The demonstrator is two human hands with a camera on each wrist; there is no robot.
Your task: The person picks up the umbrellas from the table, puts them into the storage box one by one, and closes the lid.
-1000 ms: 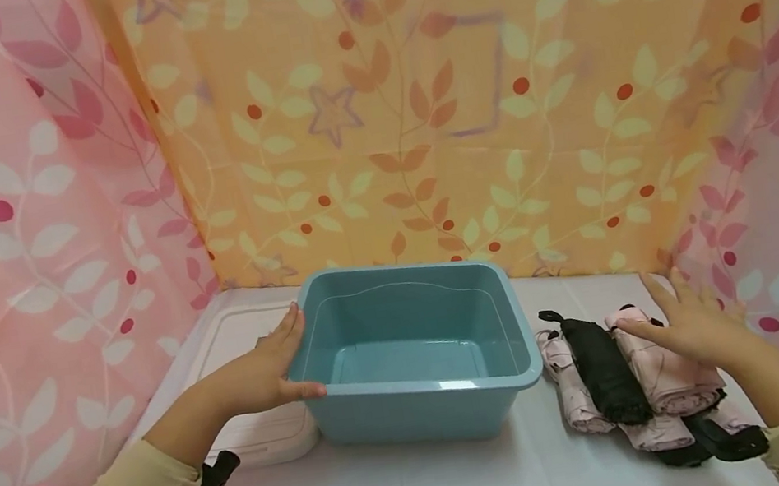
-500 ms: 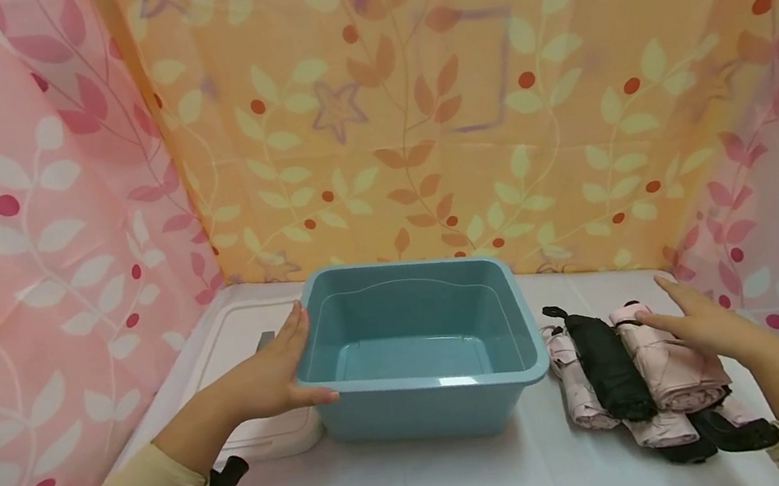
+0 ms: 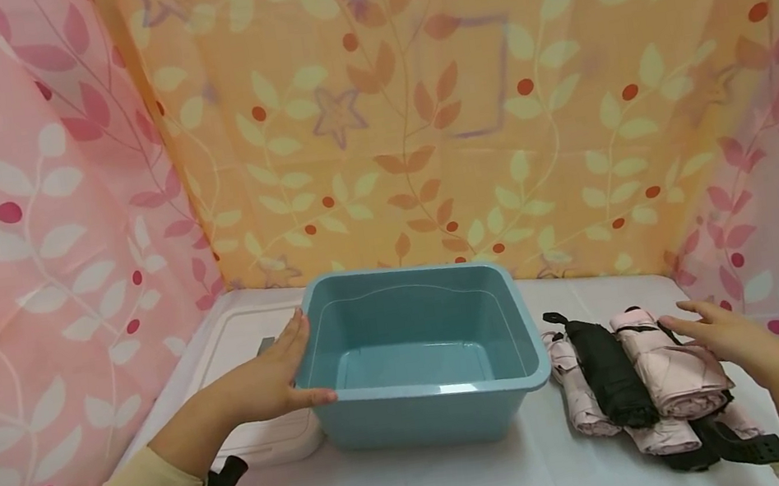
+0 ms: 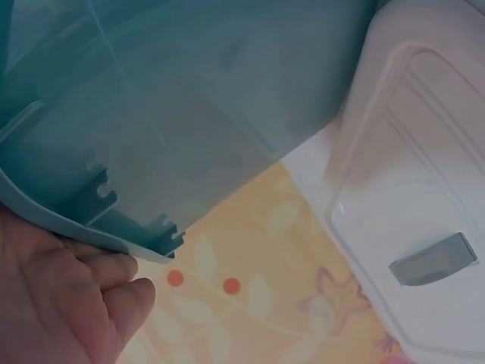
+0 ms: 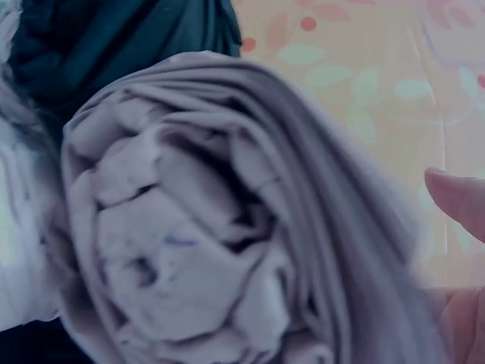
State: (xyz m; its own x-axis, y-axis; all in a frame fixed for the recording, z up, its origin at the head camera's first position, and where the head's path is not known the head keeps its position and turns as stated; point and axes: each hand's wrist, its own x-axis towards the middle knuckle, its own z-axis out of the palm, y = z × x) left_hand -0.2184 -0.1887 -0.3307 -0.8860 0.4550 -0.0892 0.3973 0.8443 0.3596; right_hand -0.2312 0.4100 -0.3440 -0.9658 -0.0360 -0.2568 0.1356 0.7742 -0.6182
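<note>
A blue-green plastic bin stands uncovered in the middle of the table. My left hand rests against its left front corner, thumb along the front rim and fingers beside the left wall. In the left wrist view, the fingers touch the bin's rim. To the right lies a pile of folded umbrellas, pink and black. My right hand reaches over its top pink umbrella, fingers spread. The right wrist view shows that umbrella's rolled end, with the fingers apart from it.
A white lid with a grey latch lies left of the bin. A black umbrella with a wrist loop lies beside the top pink one. Flowered curtains enclose the table's back and sides.
My right hand has come down lower, to the right side of the top pink umbrella, with its fingers drawn closer together. My left hand stays at the bin's corner.
</note>
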